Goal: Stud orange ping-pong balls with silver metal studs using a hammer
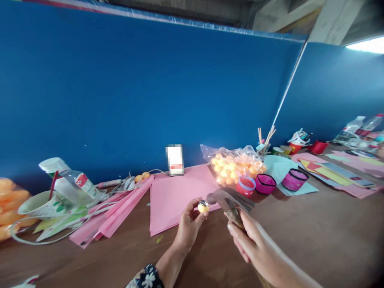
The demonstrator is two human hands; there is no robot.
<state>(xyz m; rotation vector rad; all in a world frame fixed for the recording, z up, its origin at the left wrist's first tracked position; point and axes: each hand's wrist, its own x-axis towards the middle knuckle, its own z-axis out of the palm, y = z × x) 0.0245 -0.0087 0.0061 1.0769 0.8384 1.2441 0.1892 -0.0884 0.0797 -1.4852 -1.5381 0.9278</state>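
My left hand [191, 218] is closed, its thumb and fingers pinching a small yellow ball [203, 207] with dark markings on its upper side. In my right hand [247, 236] is a wooden-handled tool [226, 202] with a grey metal head; blur hides its exact kind. The rounded end of the metal is close to the ball's right side, and I cannot tell if they touch. Under and behind the left hand lie pink paper sheets [180, 196].
A clear bag of yellow-orange balls [229, 168] lies behind three small cups, including a magenta cup [265, 183]. At left are pink strips [114, 212], a plastic bottle [75, 186], a white cable and more orange balls [12, 204]. Coloured papers [336, 172] lie right. A blue partition [150, 88] stands behind.
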